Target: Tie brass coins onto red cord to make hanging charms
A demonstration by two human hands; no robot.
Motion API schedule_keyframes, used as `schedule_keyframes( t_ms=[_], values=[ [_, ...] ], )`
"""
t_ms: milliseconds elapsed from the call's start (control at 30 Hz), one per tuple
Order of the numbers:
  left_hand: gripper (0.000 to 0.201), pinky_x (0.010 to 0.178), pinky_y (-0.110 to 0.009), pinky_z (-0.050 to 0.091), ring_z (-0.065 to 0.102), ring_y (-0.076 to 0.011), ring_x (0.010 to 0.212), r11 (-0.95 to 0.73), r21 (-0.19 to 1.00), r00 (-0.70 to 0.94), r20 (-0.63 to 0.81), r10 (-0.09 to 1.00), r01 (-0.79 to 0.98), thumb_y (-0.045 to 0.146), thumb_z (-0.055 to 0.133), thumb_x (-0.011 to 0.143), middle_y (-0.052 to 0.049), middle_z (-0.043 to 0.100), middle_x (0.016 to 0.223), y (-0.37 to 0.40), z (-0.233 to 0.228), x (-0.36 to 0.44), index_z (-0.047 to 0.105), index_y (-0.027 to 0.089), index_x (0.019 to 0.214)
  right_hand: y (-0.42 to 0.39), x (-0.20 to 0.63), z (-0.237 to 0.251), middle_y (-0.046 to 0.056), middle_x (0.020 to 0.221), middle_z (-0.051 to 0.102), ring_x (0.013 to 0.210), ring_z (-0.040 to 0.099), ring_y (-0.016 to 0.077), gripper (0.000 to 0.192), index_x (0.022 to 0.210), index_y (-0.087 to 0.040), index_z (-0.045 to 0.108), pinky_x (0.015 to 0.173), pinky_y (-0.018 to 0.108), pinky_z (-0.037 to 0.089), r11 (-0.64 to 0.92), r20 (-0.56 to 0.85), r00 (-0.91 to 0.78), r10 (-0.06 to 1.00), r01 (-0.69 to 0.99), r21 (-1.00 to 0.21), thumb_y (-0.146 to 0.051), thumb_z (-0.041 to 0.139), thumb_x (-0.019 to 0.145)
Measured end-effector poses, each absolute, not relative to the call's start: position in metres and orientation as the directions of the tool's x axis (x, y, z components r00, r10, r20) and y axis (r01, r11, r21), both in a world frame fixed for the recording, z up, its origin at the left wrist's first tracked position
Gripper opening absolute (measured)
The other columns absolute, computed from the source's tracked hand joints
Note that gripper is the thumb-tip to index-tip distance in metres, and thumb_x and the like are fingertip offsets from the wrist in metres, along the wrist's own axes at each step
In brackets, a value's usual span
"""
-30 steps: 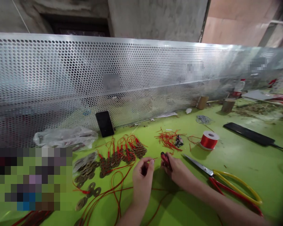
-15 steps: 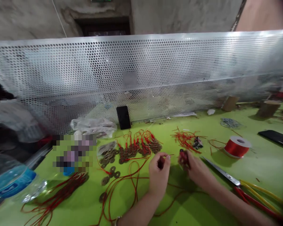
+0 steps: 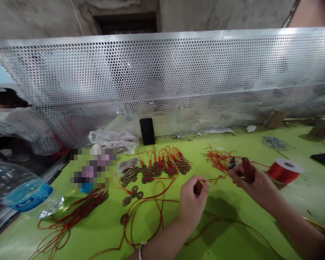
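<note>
My left hand (image 3: pixel 193 196) is closed in a pinch above the table, with a thin red cord between thumb and forefinger. Its fist also hides part of something dark reddish-brown. My right hand (image 3: pixel 257 186), apart from it on the right, grips a dark red lighter (image 3: pixel 248 170) upright. Loops of red cord (image 3: pixel 162 200) spread beneath and left of my left hand. Beyond it lie strings of brass coins tied with red cord (image 3: pixel 165 168). Several loose coins (image 3: pixel 126 201) lie left of these. Cut cord scraps (image 3: pixel 218 159) form a small pile between and beyond my hands.
A spool of red cord (image 3: pixel 284 172) stands behind my right hand. Yellow scissor handles (image 3: pixel 318 225) show partly behind my right forearm. A phone (image 3: pixel 147 130) leans against the perforated metal screen (image 3: pixel 195 72). Left are corded coin strings (image 3: pixel 83 213) and a water bottle (image 3: pixel 27 193). A person sits far left.
My right hand has moved right and up, away from my left, and the lighter now points upward. The view has shifted slightly. My left hand keeps its pinch.
</note>
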State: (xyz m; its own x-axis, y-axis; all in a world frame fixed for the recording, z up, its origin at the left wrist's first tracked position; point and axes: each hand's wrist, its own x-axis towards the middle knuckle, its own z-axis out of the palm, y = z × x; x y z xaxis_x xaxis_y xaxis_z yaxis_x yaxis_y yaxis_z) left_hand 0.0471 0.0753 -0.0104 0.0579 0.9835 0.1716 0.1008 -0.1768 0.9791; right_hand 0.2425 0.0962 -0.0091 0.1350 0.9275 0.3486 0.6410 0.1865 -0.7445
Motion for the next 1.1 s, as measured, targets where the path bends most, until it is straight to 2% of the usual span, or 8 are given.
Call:
schedule_keyframes(
  t_ms=[100,267,500,700,800,867,933,1100],
  values=[
    [0.017,0.050,-0.022,0.030,0.042,-0.0113,0.052,-0.274,0.936,0.202,0.230,0.952,0.223,0.029,0.053,0.082,0.003,0.050,0.057,0.069,-0.011,0.050,0.064,0.017,0.077,0.084,0.217,-0.013,0.006,0.076,0.065,0.072,0.062,0.0197,0.031,0.079,-0.019,0.057,0.063,0.029,0.052,0.226,0.240,-0.024,0.970,0.436,-0.871,-0.049,0.060,0.072],
    [0.016,0.053,-0.024,0.033,0.047,-0.0134,0.055,-0.371,0.846,0.238,0.297,0.925,0.384,0.026,0.052,0.082,0.000,0.057,0.061,0.067,-0.015,0.050,0.067,0.019,0.078,0.076,0.211,-0.013,0.006,0.075,0.064,0.072,0.061,0.0204,0.028,0.077,-0.019,0.055,0.065,0.030,0.052,0.205,0.179,-0.102,0.979,0.425,-0.881,-0.045,0.061,0.074],
    [0.014,0.050,-0.023,0.032,0.044,-0.0119,0.051,-0.309,0.881,0.168,0.265,0.950,0.358,0.027,0.055,0.081,0.003,0.051,0.056,0.073,-0.015,0.048,0.067,0.019,0.083,0.080,0.212,-0.016,0.003,0.069,0.061,0.066,0.057,0.0175,0.025,0.073,-0.020,0.054,0.061,0.028,0.048,0.211,0.206,-0.060,0.977,0.455,-0.865,-0.043,0.063,0.072],
    [0.019,0.050,-0.022,0.030,0.040,-0.0110,0.050,-0.229,0.929,0.053,0.223,0.973,0.292,0.032,0.053,0.082,0.005,0.041,0.053,0.078,-0.014,0.047,0.062,0.017,0.077,0.079,0.211,-0.011,0.000,0.068,0.054,0.062,0.052,0.0131,0.032,0.075,-0.019,0.049,0.059,0.025,0.045,0.134,0.133,-0.026,0.991,0.309,-0.942,-0.049,0.061,0.075],
    [0.019,0.050,-0.022,0.030,0.039,-0.0111,0.052,-0.204,0.947,-0.044,0.222,0.974,0.249,0.035,0.055,0.080,0.006,0.040,0.054,0.082,-0.014,0.045,0.061,0.017,0.076,0.078,0.208,-0.009,-0.006,0.054,0.035,0.047,0.035,0.0075,0.044,0.065,-0.020,0.038,0.044,0.020,0.033,-0.043,-0.049,-0.085,0.995,0.070,-0.997,-0.061,0.052,0.076],
    [0.021,0.049,-0.021,0.029,0.038,-0.0109,0.051,-0.197,0.956,-0.075,0.218,0.973,0.217,0.037,0.056,0.079,0.006,0.039,0.054,0.083,-0.013,0.044,0.061,0.017,0.075,0.079,0.204,-0.008,-0.009,0.049,0.025,0.040,0.021,0.0052,0.051,0.061,-0.021,0.032,0.036,0.018,0.020,-0.283,-0.260,-0.219,0.941,-0.081,-0.956,-0.069,0.041,0.077],
    [0.023,0.048,-0.021,0.029,0.037,-0.0106,0.050,-0.194,0.960,-0.083,0.214,0.973,0.201,0.039,0.056,0.078,0.006,0.037,0.054,0.083,-0.011,0.044,0.060,0.017,0.073,0.079,0.200,-0.008,-0.010,0.045,0.020,0.038,0.012,0.0044,0.052,0.058,-0.021,0.028,0.035,0.017,0.011,-0.457,-0.398,-0.313,0.862,-0.141,-0.878,-0.068,0.034,0.079],
    [0.023,0.048,-0.021,0.028,0.036,-0.0104,0.050,-0.216,0.957,-0.044,0.229,0.972,0.196,0.038,0.057,0.079,0.006,0.038,0.053,0.081,-0.010,0.045,0.060,0.017,0.072,0.078,0.193,-0.010,-0.010,0.042,0.015,0.037,0.005,0.0045,0.044,0.056,-0.020,0.026,0.035,0.018,0.004,-0.569,-0.475,-0.366,0.800,-0.209,-0.796,-0.053,0.023,0.085]
  ],
)
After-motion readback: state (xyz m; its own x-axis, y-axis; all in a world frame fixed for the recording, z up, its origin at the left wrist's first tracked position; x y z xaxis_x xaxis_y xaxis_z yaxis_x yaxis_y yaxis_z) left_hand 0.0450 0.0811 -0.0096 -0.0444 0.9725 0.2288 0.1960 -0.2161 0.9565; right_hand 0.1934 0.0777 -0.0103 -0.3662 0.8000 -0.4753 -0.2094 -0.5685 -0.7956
